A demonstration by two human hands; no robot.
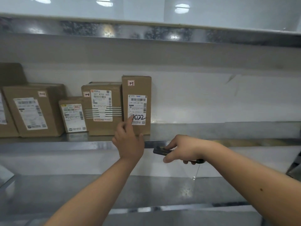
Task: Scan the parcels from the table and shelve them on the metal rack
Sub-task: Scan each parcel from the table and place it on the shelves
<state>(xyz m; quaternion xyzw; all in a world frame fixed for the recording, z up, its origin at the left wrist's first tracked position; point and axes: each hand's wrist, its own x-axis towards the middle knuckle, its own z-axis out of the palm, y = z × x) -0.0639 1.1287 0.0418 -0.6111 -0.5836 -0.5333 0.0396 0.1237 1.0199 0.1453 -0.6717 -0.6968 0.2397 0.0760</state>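
Several brown cardboard parcels stand in a row on the metal rack shelf (211,130). The rightmost is a tall upright parcel (138,86) with a white label marked "1022" in black pen. My left hand (128,141) reaches up to it, and the index finger touches the lower left of its label. My right hand (184,149) is to the right, below the shelf edge, and grips a black handheld scanner (161,150) that points left. A wider parcel (101,126) stands directly left of the tall one.
Further left stand a small parcel (72,117) and a larger tilted one (32,111). The shelf to the right of the tall parcel holds nothing. Another metal shelf (146,190) lies below, one more (146,32) overhead. A white wall is behind.
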